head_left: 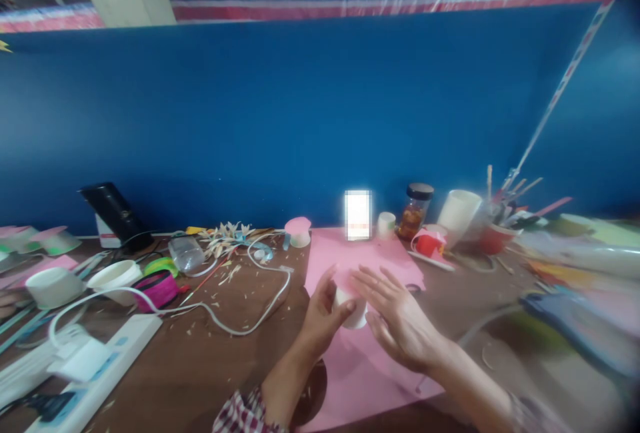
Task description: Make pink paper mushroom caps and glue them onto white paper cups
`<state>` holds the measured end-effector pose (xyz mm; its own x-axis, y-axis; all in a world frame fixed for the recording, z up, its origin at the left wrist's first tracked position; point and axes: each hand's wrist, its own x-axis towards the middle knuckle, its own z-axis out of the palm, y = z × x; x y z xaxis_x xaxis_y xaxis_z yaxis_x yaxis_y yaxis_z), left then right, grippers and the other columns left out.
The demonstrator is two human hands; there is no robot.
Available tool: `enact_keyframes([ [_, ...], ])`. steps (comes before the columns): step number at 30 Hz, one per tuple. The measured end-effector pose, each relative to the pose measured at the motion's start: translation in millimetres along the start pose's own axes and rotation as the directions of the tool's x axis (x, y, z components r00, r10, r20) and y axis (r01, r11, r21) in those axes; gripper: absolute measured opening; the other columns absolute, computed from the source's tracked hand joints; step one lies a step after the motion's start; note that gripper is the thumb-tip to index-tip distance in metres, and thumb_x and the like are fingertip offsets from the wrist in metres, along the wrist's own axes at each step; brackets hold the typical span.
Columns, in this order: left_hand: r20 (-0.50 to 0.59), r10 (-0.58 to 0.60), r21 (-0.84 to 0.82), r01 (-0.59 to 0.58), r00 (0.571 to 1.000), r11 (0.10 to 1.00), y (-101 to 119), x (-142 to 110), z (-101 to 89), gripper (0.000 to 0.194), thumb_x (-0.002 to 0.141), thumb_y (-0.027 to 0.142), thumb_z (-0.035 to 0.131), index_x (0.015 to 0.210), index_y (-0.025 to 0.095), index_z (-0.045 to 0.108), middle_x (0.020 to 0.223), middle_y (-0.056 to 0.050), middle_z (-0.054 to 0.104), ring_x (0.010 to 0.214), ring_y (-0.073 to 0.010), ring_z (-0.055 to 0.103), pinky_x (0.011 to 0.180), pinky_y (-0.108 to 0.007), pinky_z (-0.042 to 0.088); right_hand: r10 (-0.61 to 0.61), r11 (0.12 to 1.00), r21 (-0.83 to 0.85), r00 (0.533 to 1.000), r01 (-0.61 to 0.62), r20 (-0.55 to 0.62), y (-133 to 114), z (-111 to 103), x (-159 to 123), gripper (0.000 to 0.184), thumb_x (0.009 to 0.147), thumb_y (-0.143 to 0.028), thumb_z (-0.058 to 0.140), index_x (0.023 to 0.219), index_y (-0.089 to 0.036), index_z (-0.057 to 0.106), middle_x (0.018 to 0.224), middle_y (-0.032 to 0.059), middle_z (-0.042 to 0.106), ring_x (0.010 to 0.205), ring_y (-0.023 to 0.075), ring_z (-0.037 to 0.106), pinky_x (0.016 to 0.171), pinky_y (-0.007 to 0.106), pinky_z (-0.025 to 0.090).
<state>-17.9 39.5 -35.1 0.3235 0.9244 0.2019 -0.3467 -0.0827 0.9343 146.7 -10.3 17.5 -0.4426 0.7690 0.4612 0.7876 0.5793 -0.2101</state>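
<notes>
- Cup [356, 310]: small and white, it sits over the pink sheet [350, 366], near that sheet's middle.
- Your left hand [325, 316] is wrapped around the cup's side.
- Your right hand [395, 316] is spread flat, fingers straight, just beside the cup, above the sheet.
- Jar [415, 212] stands on the surface [200, 360] beyond the sheet's far edge.

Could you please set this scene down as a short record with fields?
Setting: brown table against a blue wall
Left hand: grip closed around a small white cup with a pink top
Right hand: open, fingers spread, beside the cup; contact cannot be told
Under the hands: pink paper sheet
Left side: white power strip, white cable, pink spool, white bowls
Back: glass jar with a dark lid, red cup, tall white cup
</notes>
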Motion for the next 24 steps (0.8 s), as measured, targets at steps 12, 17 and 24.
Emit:
enact_keyframes([
  [12, 0.036, 0.003, -0.008, -0.003, 0.999, 1.0, 1.1, -0.1, 0.1, 0.069, 0.073, 0.028, 0.07, 0.135, 0.023, 0.038, 0.129, -0.01, 0.053, 0.123, -0.0267, 0.044, 0.103, -0.04, 0.035, -0.007, 1.0, 0.005, 0.994, 0.007, -0.109, 2.1, 3.3, -1.9, 0.063, 0.084, -0.018, 0.042, 0.144, -0.015, 0.023, 0.142, 0.0129, 0.042, 0.133, 0.0261, 0.034, 0.104, 0.052, 0.034],
  [17, 0.054, -0.005, -0.071, 0.009, 0.999, 0.997, 0.7, 1.1, 0.2, 0.072, 0.074, 0.025, 0.069, 0.137, 0.024, 0.034, 0.128, -0.009, 0.054, 0.12, -0.0252, 0.047, 0.1, -0.037, 0.038, -0.018, 1.0, 0.006, 0.986, 0.019, -0.163, 4.3, 2.3, -3.9, 0.062, 0.085, -0.02, 0.042, 0.143, -0.011, 0.022, 0.14, 0.0154, 0.043, 0.13, 0.0251, 0.038, 0.105, 0.049, 0.034],
  [24, 0.014, -0.013, -0.079, 0.014, 1.0, 0.997, -2.5, 2.2, -1.8, 0.068, 0.073, 0.027, 0.071, 0.133, 0.026, 0.041, 0.129, -0.007, 0.054, 0.123, -0.0245, 0.044, 0.102, -0.036, 0.036, -0.053, 0.999, -0.015, 0.996, 0.052, -0.065, 2.7, 2.3, -5.3, 0.058, 0.081, -0.018, 0.043, 0.138, -0.013, 0.035, 0.143, 0.0106, 0.04, 0.135, 0.0241, 0.029, 0.107, 0.05, 0.03],
])
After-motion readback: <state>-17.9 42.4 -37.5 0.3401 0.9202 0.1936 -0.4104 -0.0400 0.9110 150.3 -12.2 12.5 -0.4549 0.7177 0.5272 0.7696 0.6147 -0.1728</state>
